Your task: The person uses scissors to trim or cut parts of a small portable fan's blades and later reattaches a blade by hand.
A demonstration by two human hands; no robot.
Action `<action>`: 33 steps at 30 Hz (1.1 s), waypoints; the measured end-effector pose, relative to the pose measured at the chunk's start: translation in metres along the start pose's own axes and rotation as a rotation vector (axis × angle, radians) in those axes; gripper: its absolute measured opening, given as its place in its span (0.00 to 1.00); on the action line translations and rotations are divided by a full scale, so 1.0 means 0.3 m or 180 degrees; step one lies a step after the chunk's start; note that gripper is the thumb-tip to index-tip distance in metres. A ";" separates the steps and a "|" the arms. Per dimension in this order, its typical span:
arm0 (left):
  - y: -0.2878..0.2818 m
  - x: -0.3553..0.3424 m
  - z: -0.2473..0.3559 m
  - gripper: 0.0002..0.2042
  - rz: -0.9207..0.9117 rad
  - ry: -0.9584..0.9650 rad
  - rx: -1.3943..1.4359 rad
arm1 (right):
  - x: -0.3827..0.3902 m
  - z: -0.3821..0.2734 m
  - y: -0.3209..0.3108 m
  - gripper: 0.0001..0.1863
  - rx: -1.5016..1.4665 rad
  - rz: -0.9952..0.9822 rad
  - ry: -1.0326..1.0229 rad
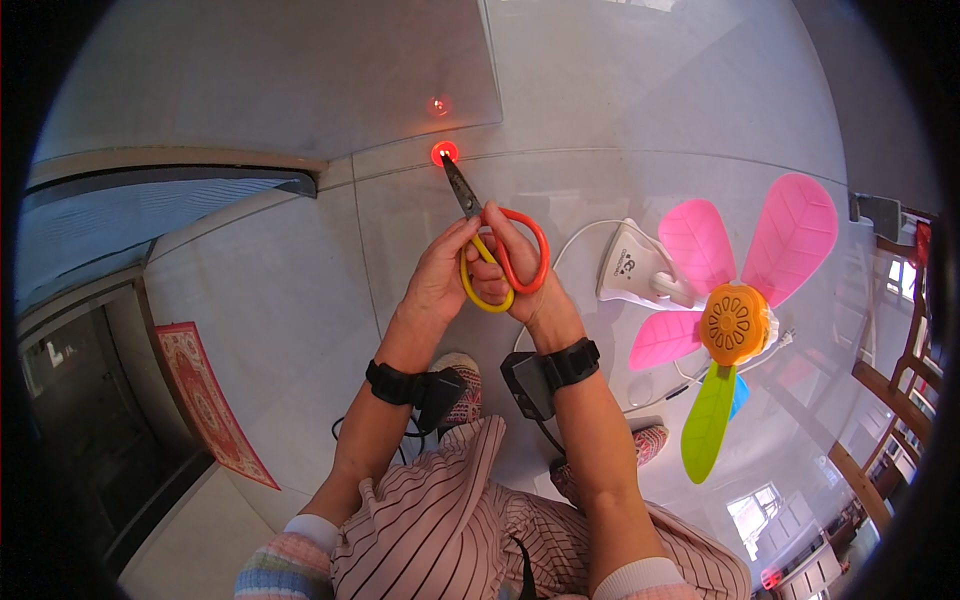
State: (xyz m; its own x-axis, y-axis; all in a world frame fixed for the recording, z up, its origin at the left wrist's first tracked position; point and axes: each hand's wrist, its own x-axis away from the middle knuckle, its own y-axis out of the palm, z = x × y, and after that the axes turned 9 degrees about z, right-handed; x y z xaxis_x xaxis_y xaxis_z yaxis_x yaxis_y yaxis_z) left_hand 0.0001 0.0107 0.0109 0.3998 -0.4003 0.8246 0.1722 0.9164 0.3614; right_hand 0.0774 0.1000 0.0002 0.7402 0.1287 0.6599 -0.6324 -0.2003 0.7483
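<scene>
Scissors (pixel 464 192): held out in front of the person, over the pale tiled floor (pixel 400 225), dark metal blades pointing away, tips at a glowing red spot (pixel 446 148) (touching or just short of it, cannot tell)
Left hand (pixel 440 270): grasping the scissors, thumb near the pivot, beside the yellow loop (pixel 490 305)
Right hand (pixel 520 262): curled round the handles inside the red-orange loop (pixel 546 248); exact finger placing partly hidden
Handling: probably light; blades stiff, loops look smooth and perhaps a little slick, hardly fragile
Where to hold: best by the two coloured loops, fingers clear of the blade edges
Right side: flower-shaped fan (pixel 735 323), pink and green blades, white base (pixel 625 265)
Left side: red patterned mat (pixel 213 400)
</scene>
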 end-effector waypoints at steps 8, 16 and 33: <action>-0.003 -0.003 -0.003 0.05 -0.0039 0.0033 0.0024 | -0.006 0.004 -0.008 0.30 -0.0055 -0.0002 -0.0001; 0.001 0.004 0.003 0.04 0.0017 0.0007 0.0038 | -0.004 0.002 -0.001 0.31 -0.0089 -0.0036 0.0026; -0.006 0.007 0.004 0.06 -0.0092 -0.0016 0.0064 | 0.005 -0.002 0.005 0.32 -0.0136 -0.0081 0.0072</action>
State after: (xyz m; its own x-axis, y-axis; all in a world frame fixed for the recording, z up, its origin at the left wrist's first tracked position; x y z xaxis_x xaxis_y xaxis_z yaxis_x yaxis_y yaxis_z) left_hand -0.0005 0.0083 0.0125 0.3903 -0.4266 0.8159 0.1653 0.9043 0.3937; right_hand 0.0773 0.1004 0.0023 0.7512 0.1553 0.6416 -0.6229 -0.1551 0.7668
